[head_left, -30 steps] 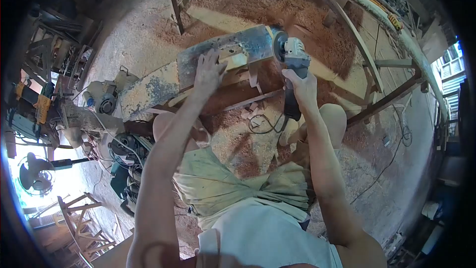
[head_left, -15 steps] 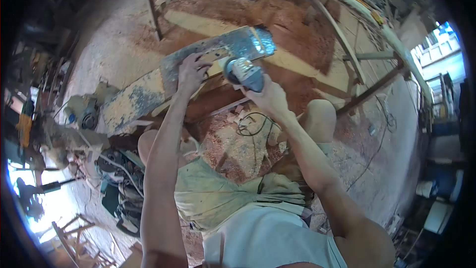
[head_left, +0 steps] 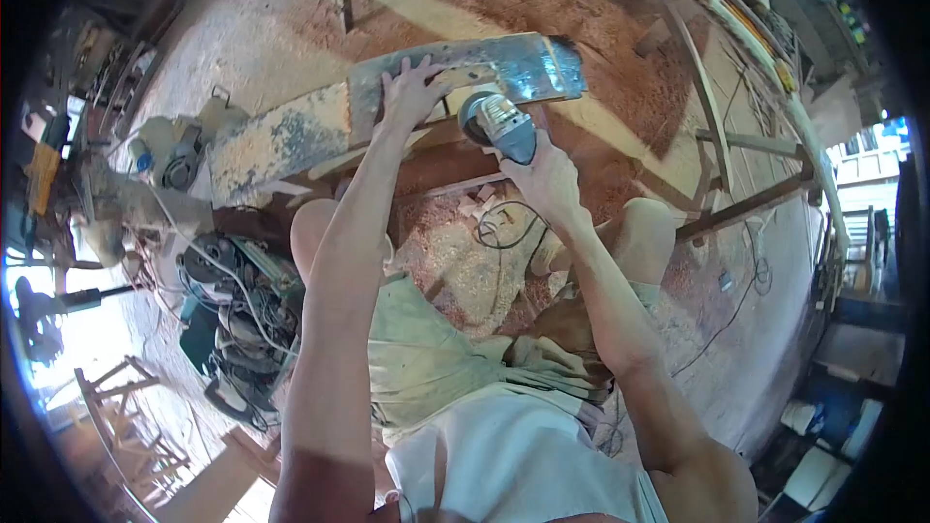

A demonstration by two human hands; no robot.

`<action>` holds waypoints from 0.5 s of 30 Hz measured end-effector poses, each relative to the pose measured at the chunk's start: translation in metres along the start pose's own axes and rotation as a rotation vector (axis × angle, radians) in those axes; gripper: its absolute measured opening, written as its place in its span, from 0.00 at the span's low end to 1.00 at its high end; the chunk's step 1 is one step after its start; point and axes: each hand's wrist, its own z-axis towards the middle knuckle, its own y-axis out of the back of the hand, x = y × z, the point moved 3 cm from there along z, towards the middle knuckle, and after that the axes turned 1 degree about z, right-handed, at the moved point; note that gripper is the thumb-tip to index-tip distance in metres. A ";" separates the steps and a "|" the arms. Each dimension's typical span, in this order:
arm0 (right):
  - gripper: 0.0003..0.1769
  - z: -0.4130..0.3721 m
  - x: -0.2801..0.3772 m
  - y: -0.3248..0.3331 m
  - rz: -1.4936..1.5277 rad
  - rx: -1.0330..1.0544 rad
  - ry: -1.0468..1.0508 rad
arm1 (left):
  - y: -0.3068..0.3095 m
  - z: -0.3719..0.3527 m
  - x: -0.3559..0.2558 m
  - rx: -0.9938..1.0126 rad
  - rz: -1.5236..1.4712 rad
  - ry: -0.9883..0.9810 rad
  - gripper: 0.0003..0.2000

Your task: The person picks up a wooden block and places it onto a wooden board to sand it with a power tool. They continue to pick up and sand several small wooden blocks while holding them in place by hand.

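Observation:
My right hand (head_left: 550,179) is wrapped around the body of an angle grinder (head_left: 513,134), whose round head points up and left. The grinder's disc end is right at the near edge of a pale piece of wood (head_left: 467,87). That piece lies on a worn plank bench (head_left: 281,147) with patchy dark and bluish paint. My left hand (head_left: 412,95) rests on the bench to the left of the grinder, palm down, its fingers spread and their tips near the pale wood.
Below the bench, wood offcuts (head_left: 477,203), sawdust and a coiled dark cord (head_left: 504,225) lie between my legs. Power tools (head_left: 232,281) are heaped on the left. Wooden frame bars (head_left: 715,116) stand to the right, and another cord (head_left: 744,305) runs over the floor.
The view has shifted, so the bench sits farther right and higher. My left hand's fingers have gone from curled to spread out. The grinder remains in my right hand at the wood.

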 end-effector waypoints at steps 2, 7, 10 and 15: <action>0.32 0.001 0.002 -0.001 -0.019 -0.014 0.020 | -0.004 0.003 0.005 0.001 0.014 0.001 0.32; 0.33 0.006 0.002 -0.004 -0.086 -0.016 0.009 | -0.017 0.010 0.011 -0.017 0.030 -0.002 0.33; 0.34 0.006 0.005 -0.009 -0.097 0.005 0.039 | -0.008 0.006 0.002 0.006 0.071 0.004 0.33; 0.34 0.012 0.009 -0.005 -0.126 -0.011 0.060 | -0.010 0.005 0.005 0.015 0.084 -0.006 0.33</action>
